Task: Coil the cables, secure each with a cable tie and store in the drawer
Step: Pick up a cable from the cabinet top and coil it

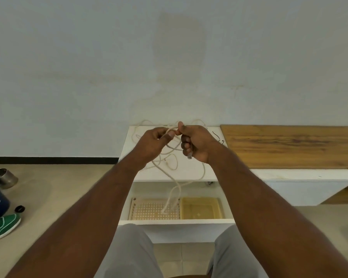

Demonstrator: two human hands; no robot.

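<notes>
Cream cable [170, 155], one, tangled in loose loops on white tabletop [189, 169], one strand hanging into open drawer [177, 221]. Two hands raised together above tabletop: left hand [156, 142] pinches cable loop, right hand [195, 143] grips gathered cable, clear plug poking from fist. Drawer holds two trays: perforated tray [149, 211], yellow tray [201, 207]. One thin black cable tie [217, 136] beside wooden board [289, 145].

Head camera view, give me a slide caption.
Both hands coil a cream cable above the open drawer.
</notes>
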